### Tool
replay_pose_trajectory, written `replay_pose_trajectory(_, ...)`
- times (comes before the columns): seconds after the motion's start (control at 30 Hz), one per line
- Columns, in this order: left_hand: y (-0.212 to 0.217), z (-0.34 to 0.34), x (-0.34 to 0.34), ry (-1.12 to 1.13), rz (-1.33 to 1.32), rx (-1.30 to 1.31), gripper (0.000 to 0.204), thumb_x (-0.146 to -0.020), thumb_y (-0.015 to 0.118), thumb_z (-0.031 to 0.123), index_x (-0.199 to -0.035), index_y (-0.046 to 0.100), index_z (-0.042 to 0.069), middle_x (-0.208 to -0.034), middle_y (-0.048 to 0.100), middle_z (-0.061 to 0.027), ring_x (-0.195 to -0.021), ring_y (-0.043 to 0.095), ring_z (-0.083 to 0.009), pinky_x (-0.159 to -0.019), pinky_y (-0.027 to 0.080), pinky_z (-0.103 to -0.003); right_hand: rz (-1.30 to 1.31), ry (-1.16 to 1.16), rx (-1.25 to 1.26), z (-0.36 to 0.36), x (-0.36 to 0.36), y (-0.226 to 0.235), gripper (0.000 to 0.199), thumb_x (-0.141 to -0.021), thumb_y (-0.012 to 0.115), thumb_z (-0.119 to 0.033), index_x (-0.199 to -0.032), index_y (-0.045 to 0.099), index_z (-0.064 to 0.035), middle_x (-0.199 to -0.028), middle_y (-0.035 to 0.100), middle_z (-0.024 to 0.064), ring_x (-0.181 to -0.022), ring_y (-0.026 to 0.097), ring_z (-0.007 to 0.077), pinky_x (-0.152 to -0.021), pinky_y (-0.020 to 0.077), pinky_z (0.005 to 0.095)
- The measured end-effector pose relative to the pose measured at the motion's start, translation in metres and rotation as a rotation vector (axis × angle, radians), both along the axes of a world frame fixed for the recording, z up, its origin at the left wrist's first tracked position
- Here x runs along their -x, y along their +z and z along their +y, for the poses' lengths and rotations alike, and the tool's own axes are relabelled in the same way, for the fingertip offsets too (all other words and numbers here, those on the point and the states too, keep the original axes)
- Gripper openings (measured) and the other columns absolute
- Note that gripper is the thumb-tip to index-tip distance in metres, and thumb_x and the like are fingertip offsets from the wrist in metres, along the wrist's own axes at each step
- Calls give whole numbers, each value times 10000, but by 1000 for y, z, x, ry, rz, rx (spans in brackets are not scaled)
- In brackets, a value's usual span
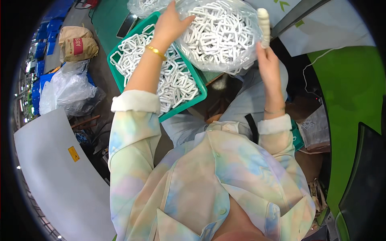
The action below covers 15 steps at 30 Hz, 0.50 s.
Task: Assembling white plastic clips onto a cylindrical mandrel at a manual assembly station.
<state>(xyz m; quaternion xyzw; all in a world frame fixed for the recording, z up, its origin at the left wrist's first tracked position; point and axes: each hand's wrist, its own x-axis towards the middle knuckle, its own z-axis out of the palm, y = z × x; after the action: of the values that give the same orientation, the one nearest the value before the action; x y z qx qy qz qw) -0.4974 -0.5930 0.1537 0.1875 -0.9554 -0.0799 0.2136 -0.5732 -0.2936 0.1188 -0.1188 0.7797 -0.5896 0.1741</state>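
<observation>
Across the green tabletop (112, 16) sits a teal crate (183, 105) heaped with white plastic links, and over its far right corner bulges a clear bag (221, 34) stuffed with the same white links. On the bag's left side the left hand (171, 24) lies flat, fingers spread, its grip open and closed around nothing. Beside the bag's right edge the right hand (268, 60) is raised, its grip seemingly pinching the bag's film, though the fingers are partly hidden. One fingertip wears a white finger cot (263, 24).
</observation>
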Motion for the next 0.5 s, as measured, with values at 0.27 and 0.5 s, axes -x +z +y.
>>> replay_pose_trajectory(0.27, 17, -100, 9, -172, 240, -1885, 180, -930, 622, 196, -986, 620, 25, -830, 614, -97, -718, 584, -256, -661, 488, -372, 119, 4, 307, -42, 22, 86, 300, -993, 592, -166, -1207, 681, 24, -763, 537, -87, -669, 421, 24, -598, 343, 213)
replay_pose_trajectory(0.5, 76, -63, 11, -650, 355, -2078, 156, -993, 521, 118, -841, 547, 93, -603, 458, 59, -488, 424, -53, -426, 349, -197, 99, -8, 324, -30, 26, 93, 304, -1001, 586, -175, -1222, 676, 13, -692, 493, -96, -595, 393, 15, -538, 280, 204)
